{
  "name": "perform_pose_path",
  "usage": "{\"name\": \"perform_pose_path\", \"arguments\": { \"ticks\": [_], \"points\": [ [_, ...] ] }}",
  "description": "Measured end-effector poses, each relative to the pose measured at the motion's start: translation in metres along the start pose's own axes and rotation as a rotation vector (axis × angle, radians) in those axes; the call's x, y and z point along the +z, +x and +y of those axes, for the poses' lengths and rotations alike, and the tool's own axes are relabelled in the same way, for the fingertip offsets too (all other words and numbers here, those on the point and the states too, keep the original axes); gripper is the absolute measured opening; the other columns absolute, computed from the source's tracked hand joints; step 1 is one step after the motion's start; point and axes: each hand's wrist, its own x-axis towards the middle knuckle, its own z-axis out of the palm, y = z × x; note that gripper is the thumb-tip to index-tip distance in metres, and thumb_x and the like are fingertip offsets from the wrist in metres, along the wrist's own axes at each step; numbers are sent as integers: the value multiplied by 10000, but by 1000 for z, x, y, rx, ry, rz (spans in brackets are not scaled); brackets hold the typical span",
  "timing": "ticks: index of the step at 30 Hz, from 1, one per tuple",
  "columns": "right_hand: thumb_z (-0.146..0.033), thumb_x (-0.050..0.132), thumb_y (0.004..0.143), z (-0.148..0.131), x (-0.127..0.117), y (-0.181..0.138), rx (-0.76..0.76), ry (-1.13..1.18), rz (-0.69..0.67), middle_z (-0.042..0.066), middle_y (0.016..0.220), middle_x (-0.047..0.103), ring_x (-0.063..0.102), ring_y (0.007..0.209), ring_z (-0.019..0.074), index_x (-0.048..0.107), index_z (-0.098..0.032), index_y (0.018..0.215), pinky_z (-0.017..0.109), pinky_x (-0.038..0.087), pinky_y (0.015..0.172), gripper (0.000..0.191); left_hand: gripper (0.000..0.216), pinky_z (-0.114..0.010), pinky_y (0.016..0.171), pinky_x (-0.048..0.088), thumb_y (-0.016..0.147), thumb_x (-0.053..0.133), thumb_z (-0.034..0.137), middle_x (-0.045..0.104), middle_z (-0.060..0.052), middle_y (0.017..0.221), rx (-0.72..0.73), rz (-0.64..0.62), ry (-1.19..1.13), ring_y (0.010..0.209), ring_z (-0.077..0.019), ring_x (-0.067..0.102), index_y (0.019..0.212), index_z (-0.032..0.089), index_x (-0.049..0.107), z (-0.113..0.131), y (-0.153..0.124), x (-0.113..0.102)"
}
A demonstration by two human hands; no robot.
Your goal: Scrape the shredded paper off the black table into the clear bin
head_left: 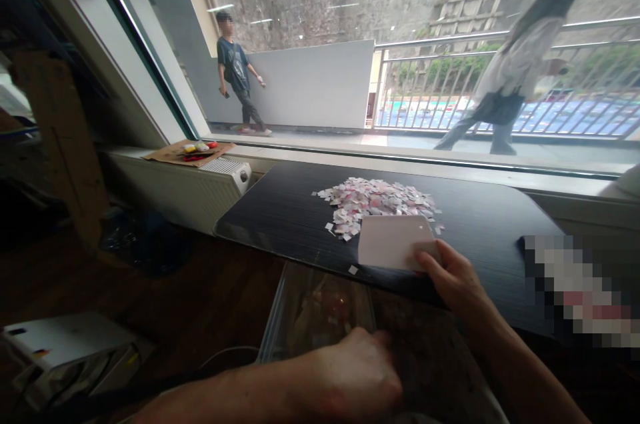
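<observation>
A heap of small pink and white paper scraps (376, 201) lies on a dark table top (280, 217) by the window. My right hand (453, 277) is closed on a white plastic scraper (393, 241), held flat on the table just in front of the heap. A clear plastic bin (313, 307) sits below the table's near edge, and my left hand (357, 371) is curled at its near rim. What the left hand's fingers grip is hidden. One stray scrap (353, 269) rests at the table edge.
A white radiator (200, 187) stands left of the table, with cardboard and small coloured items (193, 151) on top. A white box (70, 344) lies on the floor at lower left. Outside the window two people walk along a railed walkway (480, 51).
</observation>
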Motion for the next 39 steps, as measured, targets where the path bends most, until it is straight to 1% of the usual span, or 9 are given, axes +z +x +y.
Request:
{"name": "perform_pose_path", "arguments": {
  "ticks": [5, 10, 16, 18, 22, 27, 32, 35, 39],
  "points": [
    [-466, 616, 765, 1, 7, -3, 2, -3, -82, 0, 667, 663, 601, 614, 179, 646, -220, 785, 284, 505, 545, 248, 114, -302, 448, 262, 832, 623, 186, 671, -90, 807, -3, -7, 4, 839, -243, 607, 798, 118, 707, 0, 0, -1],
    [-431, 627, 780, -15, 8, -12, -3, 44, -133, -13, 675, 644, 573, 606, 160, 656, -211, 809, 273, 493, 558, 224, 103, -279, 448, 278, 833, 630, 166, 681, -87, 834, -28, -52, 10, 849, -235, 606, 765, 123, 695, 3, 0, -10],
    [-371, 619, 796, -25, -13, 8, -88, -93, 143, -11, 668, 668, 599, 600, 163, 672, -222, 815, 285, 500, 599, 159, 119, -279, 441, 254, 812, 653, 167, 646, -85, 765, -22, -33, -19, 812, -224, 573, 697, 142, 666, 2, -4, -11],
    [-375, 633, 789, -19, -20, 19, -93, -105, 164, 2, 683, 699, 617, 599, 170, 686, -220, 830, 294, 511, 608, 169, 110, -295, 441, 239, 800, 654, 168, 636, -82, 752, -33, -22, -37, 800, -227, 567, 692, 148, 664, 0, -8, -9],
    [-428, 685, 758, 3, -35, 30, -58, -74, 89, 10, 697, 732, 638, 604, 179, 701, -222, 824, 304, 529, 611, 217, 73, -322, 453, 246, 783, 652, 184, 643, -72, 805, -67, -39, -66, 850, -246, 558, 715, 170, 674, -3, -20, -11],
    [-467, 716, 746, 18, -53, 20, -47, -49, 2, 18, 748, 759, 673, 682, 204, 728, -229, 861, 309, 547, 636, 265, 92, -315, 473, 237, 755, 670, 187, 629, -66, 818, -94, -31, -78, 867, -244, 561, 680, 164, 623, -5, -28, -11],
    [-462, 700, 730, 6, -40, 23, -71, -35, 50, -5, 676, 702, 622, 598, 176, 699, -228, 814, 301, 530, 600, 248, 94, -306, 498, 244, 726, 674, 215, 617, -70, 824, -127, -80, -92, 903, -266, 571, 683, 169, 604, -7, -30, -9],
    [-445, 691, 708, 3, -31, 26, -77, -37, 19, -3, 669, 690, 605, 602, 172, 692, -214, 795, 296, 506, 587, 247, 86, -325, 510, 257, 744, 644, 209, 616, -69, 861, -143, -81, -112, 927, -275, 573, 685, 172, 595, -7, -32, -8],
    [-422, 677, 750, 13, -44, 12, -53, -84, -27, -5, 673, 688, 597, 616, 170, 703, -218, 779, 275, 486, 563, 207, 73, -335, 534, 298, 746, 640, 211, 611, -63, 869, -155, -61, -127, 939, -279, 585, 698, 173, 600, -9, -34, -6]
  ]
}}
